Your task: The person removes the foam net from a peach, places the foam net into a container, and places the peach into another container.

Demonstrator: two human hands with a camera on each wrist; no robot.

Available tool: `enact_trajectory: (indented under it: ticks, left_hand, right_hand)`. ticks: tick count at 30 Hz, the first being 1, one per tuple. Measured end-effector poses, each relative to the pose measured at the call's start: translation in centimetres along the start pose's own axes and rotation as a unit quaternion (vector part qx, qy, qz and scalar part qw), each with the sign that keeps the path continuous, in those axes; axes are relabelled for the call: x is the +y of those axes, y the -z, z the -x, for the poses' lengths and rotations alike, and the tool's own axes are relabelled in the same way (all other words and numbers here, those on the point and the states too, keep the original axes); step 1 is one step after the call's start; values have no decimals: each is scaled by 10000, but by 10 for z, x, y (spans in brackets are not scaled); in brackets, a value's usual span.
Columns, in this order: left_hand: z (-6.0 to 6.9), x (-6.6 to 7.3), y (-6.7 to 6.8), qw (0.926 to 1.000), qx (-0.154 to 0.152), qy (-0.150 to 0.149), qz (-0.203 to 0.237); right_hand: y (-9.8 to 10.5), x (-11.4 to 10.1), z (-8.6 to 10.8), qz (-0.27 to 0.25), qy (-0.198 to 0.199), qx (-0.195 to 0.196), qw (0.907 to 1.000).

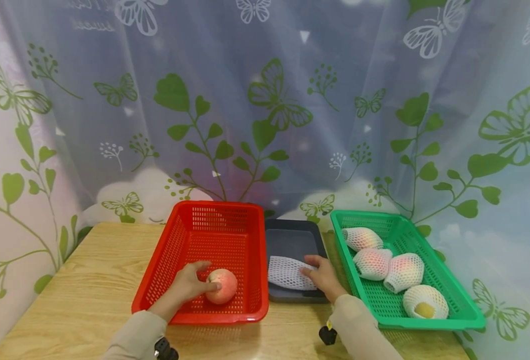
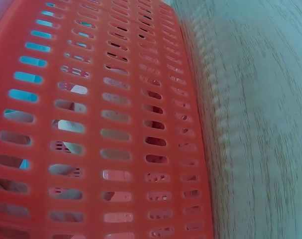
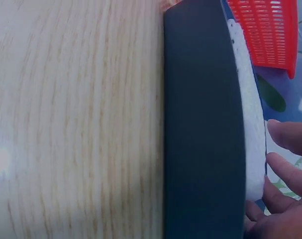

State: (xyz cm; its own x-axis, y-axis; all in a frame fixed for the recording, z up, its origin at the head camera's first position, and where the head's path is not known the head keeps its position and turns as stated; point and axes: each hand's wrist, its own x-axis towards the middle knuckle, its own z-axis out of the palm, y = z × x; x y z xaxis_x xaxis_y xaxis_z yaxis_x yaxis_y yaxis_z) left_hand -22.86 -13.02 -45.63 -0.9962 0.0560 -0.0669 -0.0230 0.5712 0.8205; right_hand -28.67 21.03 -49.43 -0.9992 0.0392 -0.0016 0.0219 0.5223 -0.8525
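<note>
A bare pink peach [image 1: 224, 287] lies in the near part of the red basket [image 1: 197, 318]. My left hand [image 1: 188, 286] reaches in from its left, thumb over the fruit's near side and forefinger stretched out beyond it, not closed round it. In the left wrist view, the basket's slotted wall [image 2: 98, 144] largely hides that hand. A flattened white foam net sleeve [image 1: 287, 273] lies in the dark shallow tray [image 1: 292, 240]. At the sleeve's right end is my right hand [image 1: 324, 276], thumb and fingers spread; the right wrist view shows the fingers [image 3: 290, 169] beside the sleeve's edge.
On the right, a green basket [image 1: 431, 324] holds several fruits in foam nets, among them a net-wrapped fruit [image 1: 420, 295] with a yellowish end showing. The wooden table [image 1: 67, 285] ends at a patterned curtain [image 1: 229, 125] behind the containers.
</note>
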Motion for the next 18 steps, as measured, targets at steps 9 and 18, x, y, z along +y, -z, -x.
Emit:
enact_trajectory:
  ticks: [9,18]
  left_hand:
    - [-2,-3,-2,9979,8,-399,505]
    - [0,9,-3,9967,145,-668,434]
  right_hand:
    - [4,-11,6,-265,110,-99,9995]
    - [17,-21,14,-344,147,-66,9993]
